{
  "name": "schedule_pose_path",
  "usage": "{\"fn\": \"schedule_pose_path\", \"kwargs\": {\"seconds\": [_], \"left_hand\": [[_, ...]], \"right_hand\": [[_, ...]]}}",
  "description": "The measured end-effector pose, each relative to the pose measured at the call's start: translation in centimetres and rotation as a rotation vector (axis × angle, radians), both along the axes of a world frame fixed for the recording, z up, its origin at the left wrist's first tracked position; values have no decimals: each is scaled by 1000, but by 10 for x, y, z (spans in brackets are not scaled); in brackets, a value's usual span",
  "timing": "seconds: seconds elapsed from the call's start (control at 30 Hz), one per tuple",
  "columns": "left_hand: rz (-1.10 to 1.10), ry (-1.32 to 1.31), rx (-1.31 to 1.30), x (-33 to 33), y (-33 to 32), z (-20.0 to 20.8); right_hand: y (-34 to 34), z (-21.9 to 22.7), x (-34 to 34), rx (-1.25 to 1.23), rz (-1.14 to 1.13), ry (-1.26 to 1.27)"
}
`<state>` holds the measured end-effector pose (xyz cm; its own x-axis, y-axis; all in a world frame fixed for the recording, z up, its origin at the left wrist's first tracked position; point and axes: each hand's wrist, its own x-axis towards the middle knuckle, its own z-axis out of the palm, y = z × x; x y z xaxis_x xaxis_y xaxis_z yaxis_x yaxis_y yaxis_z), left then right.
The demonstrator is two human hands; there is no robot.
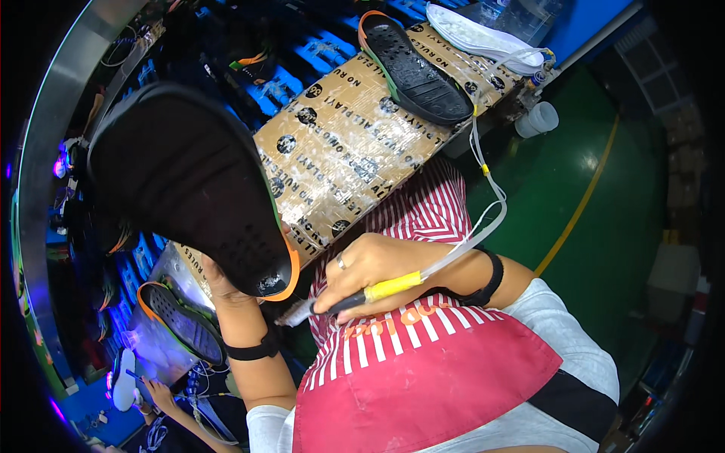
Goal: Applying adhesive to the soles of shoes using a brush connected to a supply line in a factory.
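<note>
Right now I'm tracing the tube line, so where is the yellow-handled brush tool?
In the head view, the yellow-handled brush tool is in the right hand, centre frame over the striped apron, its tip just right of the black sole in the left hand.

Left hand [226, 291] is mostly hidden behind the raised black sole [185, 185]. Brush [298, 311] tip is blurred. The co-worker's hand [160, 392] is small and indistinct.

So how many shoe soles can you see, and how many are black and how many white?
Black rubber shoe soles with orange edges: 3
White foam insoles: 2
Total: 5
</note>
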<state>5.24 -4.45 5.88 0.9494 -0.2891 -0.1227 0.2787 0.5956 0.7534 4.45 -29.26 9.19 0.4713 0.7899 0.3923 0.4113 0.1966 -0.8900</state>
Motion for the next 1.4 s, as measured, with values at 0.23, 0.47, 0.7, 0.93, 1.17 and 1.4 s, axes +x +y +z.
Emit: {"fn": "schedule_pose_path", "kwargs": {"seconds": [0.23,0.47,0.7,0.93,1.17,1.4], "left_hand": [[-91,84,-99,6,-1,9],[-114,253,129,13,-7,30],[-179,281,340,17,-11,38],[-260,298,446,19,-20,47],[-254,312,529,19,-22,49],[-42,457,312,15,-19,19]], "right_hand": [[8,-15,-1,10,-271,-191],[6,-11,2,127,-215,-31],[-3,-12,4,0,-144,-215],[4,-28,1,-36,-271,-303],[4,-26,2,41,-248,-180],[-17,-14,10,18,-116,113]]}}
